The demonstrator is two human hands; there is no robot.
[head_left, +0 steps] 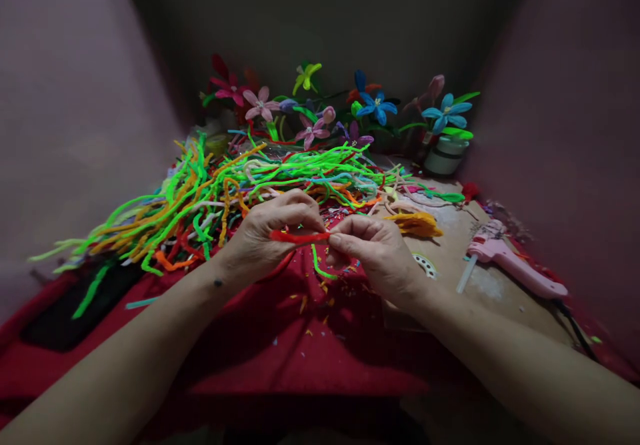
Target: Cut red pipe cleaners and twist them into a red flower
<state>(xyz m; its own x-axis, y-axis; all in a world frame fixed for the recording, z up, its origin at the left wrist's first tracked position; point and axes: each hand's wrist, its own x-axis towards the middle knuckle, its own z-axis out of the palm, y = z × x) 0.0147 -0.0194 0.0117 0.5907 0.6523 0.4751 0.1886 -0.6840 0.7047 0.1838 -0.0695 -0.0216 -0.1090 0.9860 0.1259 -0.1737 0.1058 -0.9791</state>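
A short length of red pipe cleaner (299,237) stretches between my two hands above the front of the red-covered table. My left hand (280,221) is curled around its left part, thumb and fingers closed. The thumb and forefinger of my right hand (367,248) pinch its right end. Just below and between the hands lies a bright green pipe cleaner piece (320,268). Past my left hand spreads a big tangled heap of pipe cleaners (300,168), mostly green and orange. The inner fingers of both hands are partly hidden.
Pipe-cleaner flowers (310,131) stand along the back, with a jar (447,155) at their right. A pink glue gun (515,265) rests on the cardboard (480,305) to the right. A dark flat object (75,318) lies at left. Small scraps litter the red cloth (280,358).
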